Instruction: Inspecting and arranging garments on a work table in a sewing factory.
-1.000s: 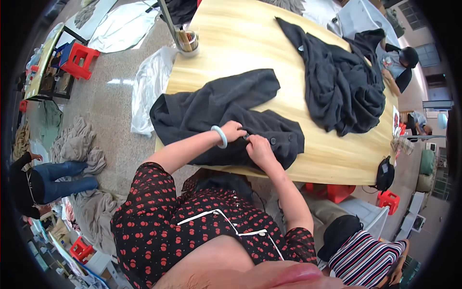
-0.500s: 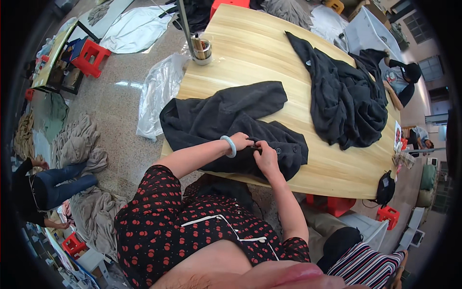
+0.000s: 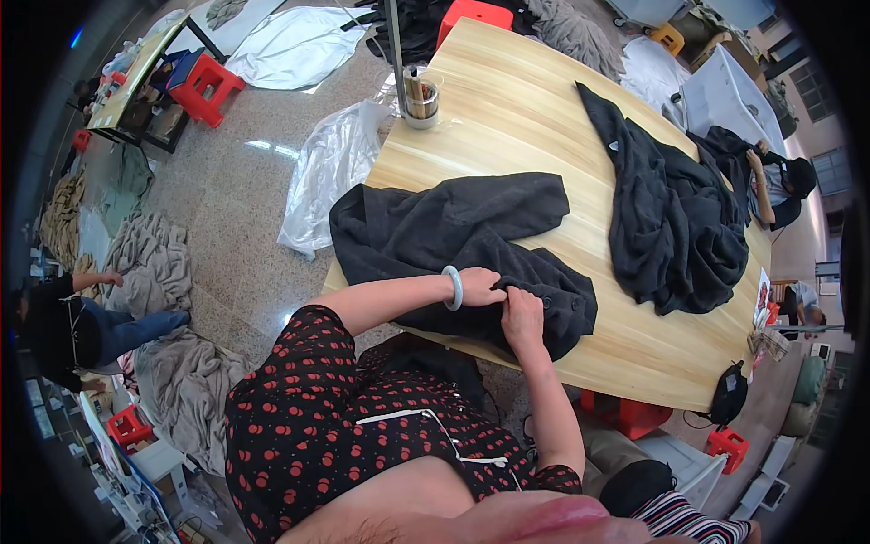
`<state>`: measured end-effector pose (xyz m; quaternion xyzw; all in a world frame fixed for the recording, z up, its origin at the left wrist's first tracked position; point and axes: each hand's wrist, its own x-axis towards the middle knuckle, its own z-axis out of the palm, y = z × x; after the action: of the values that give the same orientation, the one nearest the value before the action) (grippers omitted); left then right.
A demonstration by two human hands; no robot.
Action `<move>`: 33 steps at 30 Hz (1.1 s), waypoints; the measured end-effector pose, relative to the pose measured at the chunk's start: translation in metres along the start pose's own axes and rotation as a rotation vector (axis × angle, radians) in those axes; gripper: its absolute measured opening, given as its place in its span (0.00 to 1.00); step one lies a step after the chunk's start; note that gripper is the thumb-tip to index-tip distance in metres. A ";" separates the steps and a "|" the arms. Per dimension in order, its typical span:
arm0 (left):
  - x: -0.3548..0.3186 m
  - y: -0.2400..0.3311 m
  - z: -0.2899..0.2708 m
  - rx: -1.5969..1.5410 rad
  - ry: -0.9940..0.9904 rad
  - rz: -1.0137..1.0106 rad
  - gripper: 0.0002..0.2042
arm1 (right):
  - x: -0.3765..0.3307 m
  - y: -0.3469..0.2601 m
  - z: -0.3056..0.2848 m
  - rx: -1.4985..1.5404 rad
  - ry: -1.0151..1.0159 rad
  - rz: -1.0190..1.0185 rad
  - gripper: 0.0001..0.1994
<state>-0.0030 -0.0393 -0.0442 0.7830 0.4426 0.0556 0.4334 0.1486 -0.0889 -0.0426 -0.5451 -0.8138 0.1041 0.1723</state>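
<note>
A black buttoned jacket (image 3: 426,222) lies rumpled on the near left part of the wooden table, one sleeve stretched out to the right. My left hand (image 3: 478,286), below a pale bangle (image 3: 453,288), pinches the jacket's front edge. Right beside it, my right hand (image 3: 523,319) is closed on the same edge, its fingers almost meeting those of the left. Two or so dark buttons (image 3: 547,302) show just right of my hands. The exact spot between my fingertips is hidden.
The wooden table (image 3: 507,100) carries a second heap of black cloth (image 3: 671,218), with a co-worker (image 3: 775,186) at its far right edge. A pot of tools (image 3: 420,104) stands by a metal pole. Clear plastic sheeting (image 3: 331,172) hangs beside the left edge.
The whole view has shifted, so the table sits lower and further right. My hands stay on the jacket's front edge, the fingers a little closer together. The co-worker at right has raised a hand.
</note>
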 end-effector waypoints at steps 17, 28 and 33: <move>0.034 -0.049 0.031 -0.178 0.056 0.079 0.11 | 0.019 0.038 0.021 0.235 -0.059 0.085 0.09; 0.033 -0.046 0.040 -0.282 0.103 0.118 0.13 | 0.008 0.041 0.018 0.269 -0.063 0.119 0.09; 0.038 -0.047 0.041 -0.279 0.165 0.069 0.10 | 0.009 0.047 0.033 0.233 0.046 0.039 0.04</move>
<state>0.0089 -0.0257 -0.1152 0.7228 0.4376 0.1956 0.4978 0.1723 -0.0618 -0.0880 -0.5394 -0.7813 0.1888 0.2508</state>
